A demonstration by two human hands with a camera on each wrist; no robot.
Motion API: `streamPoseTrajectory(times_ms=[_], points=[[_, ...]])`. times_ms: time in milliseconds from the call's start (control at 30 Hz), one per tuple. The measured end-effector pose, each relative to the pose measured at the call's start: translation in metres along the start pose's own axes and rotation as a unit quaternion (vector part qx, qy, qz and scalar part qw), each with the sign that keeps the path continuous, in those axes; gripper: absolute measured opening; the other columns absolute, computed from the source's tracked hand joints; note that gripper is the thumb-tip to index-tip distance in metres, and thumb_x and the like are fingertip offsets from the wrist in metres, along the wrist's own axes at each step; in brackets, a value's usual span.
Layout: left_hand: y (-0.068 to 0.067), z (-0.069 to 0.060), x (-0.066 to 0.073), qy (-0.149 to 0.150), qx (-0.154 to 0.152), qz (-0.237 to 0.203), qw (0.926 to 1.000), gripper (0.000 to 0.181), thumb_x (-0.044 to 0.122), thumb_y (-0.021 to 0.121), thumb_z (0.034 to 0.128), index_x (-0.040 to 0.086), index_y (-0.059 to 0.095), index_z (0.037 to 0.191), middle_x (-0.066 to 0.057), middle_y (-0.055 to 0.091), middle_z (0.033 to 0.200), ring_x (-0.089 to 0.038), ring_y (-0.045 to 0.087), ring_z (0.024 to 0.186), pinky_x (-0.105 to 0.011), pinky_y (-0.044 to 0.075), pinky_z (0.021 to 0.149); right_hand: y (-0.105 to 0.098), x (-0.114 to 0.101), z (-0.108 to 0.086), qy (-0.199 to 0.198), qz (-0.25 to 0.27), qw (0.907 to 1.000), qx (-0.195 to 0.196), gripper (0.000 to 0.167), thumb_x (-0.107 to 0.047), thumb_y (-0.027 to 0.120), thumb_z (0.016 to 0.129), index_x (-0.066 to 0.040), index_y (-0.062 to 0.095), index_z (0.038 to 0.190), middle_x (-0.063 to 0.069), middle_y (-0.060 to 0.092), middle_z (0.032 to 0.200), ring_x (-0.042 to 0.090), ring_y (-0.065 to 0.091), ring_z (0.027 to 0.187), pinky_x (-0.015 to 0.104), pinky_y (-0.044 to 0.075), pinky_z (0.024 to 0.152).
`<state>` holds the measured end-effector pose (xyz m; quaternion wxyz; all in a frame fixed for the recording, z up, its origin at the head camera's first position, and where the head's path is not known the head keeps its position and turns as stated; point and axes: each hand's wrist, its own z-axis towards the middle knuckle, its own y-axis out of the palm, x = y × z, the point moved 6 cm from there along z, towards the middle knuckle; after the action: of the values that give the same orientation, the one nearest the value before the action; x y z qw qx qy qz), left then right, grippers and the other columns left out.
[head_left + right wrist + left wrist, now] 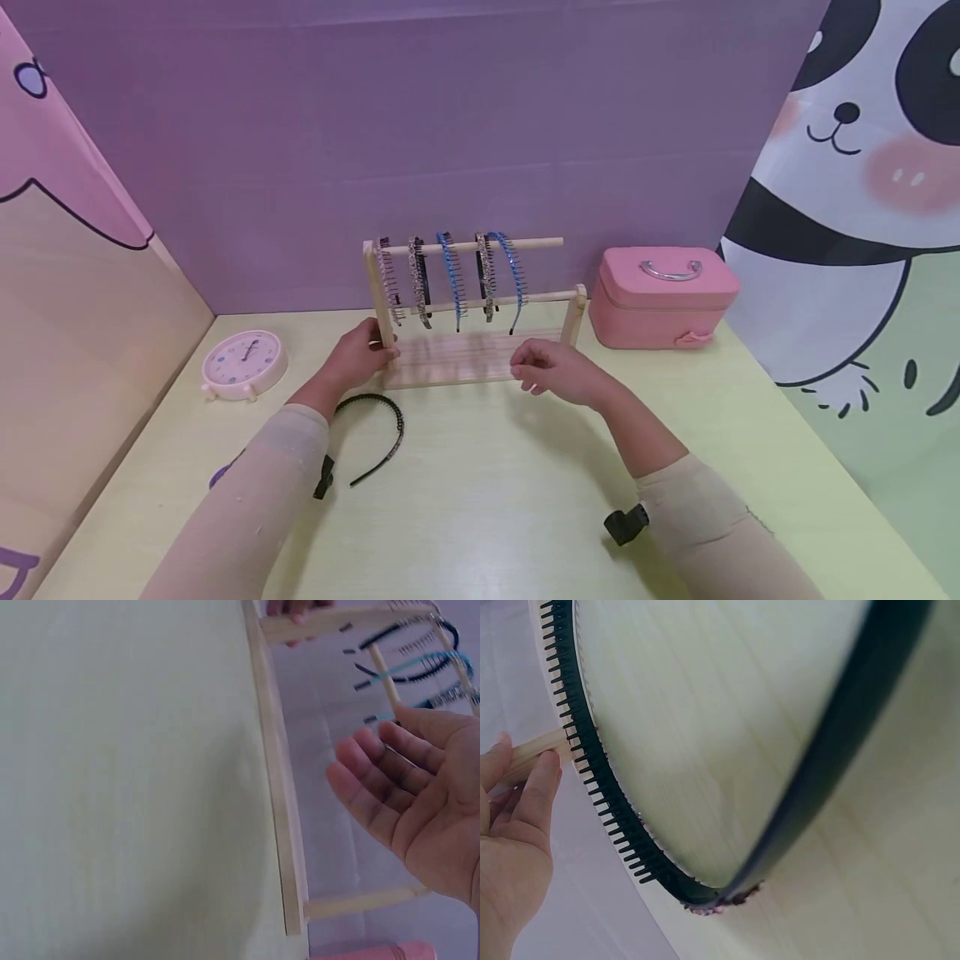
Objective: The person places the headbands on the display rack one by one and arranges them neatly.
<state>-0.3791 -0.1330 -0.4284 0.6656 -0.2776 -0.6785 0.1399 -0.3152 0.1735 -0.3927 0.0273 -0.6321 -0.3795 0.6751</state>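
A wooden rack (542,243) stands upright toward the back of the table. Several toothed headbands hang along its rails, including a blue headband (452,271) and a sparkly dark headband (417,279). My left hand (358,354) grips the rack's left upright, thumb in front; the left wrist view also shows its fingers around the wooden post (536,754). In front of the rack's right part hovers my right hand (558,372), holding nothing, its fingers (360,772) loosely bent. A black headband (398,425) lies on the table beside my left forearm, partly hidden by it.
On the left of the table (480,517) lies a pink round clock (243,362). A pink case (663,300) with a silver handle stands right of the rack. Behind everything hangs a purple cloth (450,125).
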Motion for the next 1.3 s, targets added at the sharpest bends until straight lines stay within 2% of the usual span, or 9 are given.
streamPoseTrajectory(times_ms=[200,367,667,733,800,867,933,1067,1300], points=[[0.000,0.000,0.000,0.001,-0.002,-0.006,1.0000,0.042,0.012,0.064,0.0961,0.005,0.045,0.133,-0.015,0.055,0.132,-0.030,0.052,0.130,-0.041,0.054,0.097,0.056,-0.020,0.007,-0.014,-0.093,0.9892,-0.113,0.025,-0.027,0.058,0.100,-0.009,0.061,0.118,0.011,0.069,0.102,0.025,0.067,0.087,0.033,0.057,0.073],[-0.002,0.000,0.000,0.016,-0.001,0.002,0.9999,0.042,0.013,0.064,0.0958,0.004,0.045,0.132,-0.017,0.055,0.132,-0.032,0.052,0.131,-0.042,0.054,0.097,0.101,-0.039,0.019,-0.050,-0.208,0.9629,-0.164,0.026,-0.030,0.057,0.100,-0.014,0.063,0.120,-0.003,0.069,0.097,0.010,0.064,0.085,0.029,0.053,0.077],[-0.002,0.001,-0.001,0.026,-0.005,0.003,0.9996,0.040,0.013,0.063,0.0967,0.004,0.046,0.132,-0.016,0.057,0.129,-0.032,0.053,0.129,-0.043,0.055,0.095,0.155,-0.063,0.031,-0.103,-0.365,0.9053,-0.191,0.042,-0.039,0.060,0.097,-0.033,0.053,0.138,-0.010,0.059,0.092,0.005,0.057,0.083,0.025,0.050,0.077],[-0.002,0.000,-0.001,0.025,-0.009,0.000,0.9996,0.040,0.013,0.062,0.0970,0.003,0.046,0.132,-0.017,0.056,0.130,-0.032,0.053,0.129,-0.043,0.055,0.095,0.156,-0.063,0.031,-0.098,-0.393,0.8957,-0.184,0.033,-0.045,0.058,0.097,-0.034,0.060,0.128,-0.010,0.058,0.093,0.006,0.056,0.083,0.026,0.050,0.074],[-0.002,0.000,-0.001,0.027,-0.010,0.001,0.9996,0.041,0.013,0.062,0.0971,0.003,0.045,0.133,-0.017,0.056,0.130,-0.033,0.052,0.130,-0.043,0.055,0.095,0.150,-0.061,0.033,-0.079,-0.421,0.8890,-0.162,0.027,-0.050,0.054,0.098,-0.029,0.068,0.107,-0.009,0.058,0.088,0.006,0.055,0.078,0.026,0.048,0.069],[-0.002,0.001,-0.001,0.030,-0.008,0.007,0.9995,0.041,0.014,0.063,0.0967,0.003,0.046,0.132,-0.017,0.056,0.130,-0.033,0.052,0.130,-0.042,0.055,0.095,0.141,-0.060,0.034,-0.050,-0.432,0.8904,-0.134,0.034,-0.053,0.052,0.098,-0.024,0.064,0.083,-0.008,0.057,0.079,0.008,0.052,0.071,0.026,0.045,0.062],[-0.003,0.002,-0.002,0.031,-0.004,0.014,0.9994,0.040,0.015,0.064,0.0961,0.003,0.047,0.131,-0.017,0.057,0.129,-0.033,0.053,0.129,-0.041,0.056,0.095,0.131,-0.057,0.034,-0.019,-0.441,0.8896,-0.117,0.042,-0.056,0.052,0.097,-0.022,0.056,0.072,-0.008,0.053,0.070,0.009,0.047,0.063,0.027,0.041,0.057],[-0.004,0.003,-0.004,0.031,-0.001,0.020,0.9993,0.039,0.015,0.064,0.0958,0.003,0.048,0.129,-0.016,0.058,0.128,-0.032,0.054,0.128,-0.042,0.055,0.095,0.123,-0.050,0.032,0.032,-0.424,0.8973,-0.120,0.046,-0.062,0.055,0.092,-0.021,0.052,0.070,-0.008,0.048,0.064,0.009,0.043,0.058,0.027,0.037,0.054],[-0.003,0.005,-0.004,0.028,-0.006,0.020,0.9994,0.040,0.015,0.064,0.0961,0.004,0.046,0.131,-0.016,0.057,0.129,-0.033,0.053,0.129,-0.042,0.055,0.095,0.136,-0.048,0.029,0.061,-0.400,0.9061,-0.123,0.047,-0.068,0.059,0.085,-0.022,0.057,0.084,-0.011,0.057,0.074,0.008,0.053,0.066,0.027,0.044,0.057]])
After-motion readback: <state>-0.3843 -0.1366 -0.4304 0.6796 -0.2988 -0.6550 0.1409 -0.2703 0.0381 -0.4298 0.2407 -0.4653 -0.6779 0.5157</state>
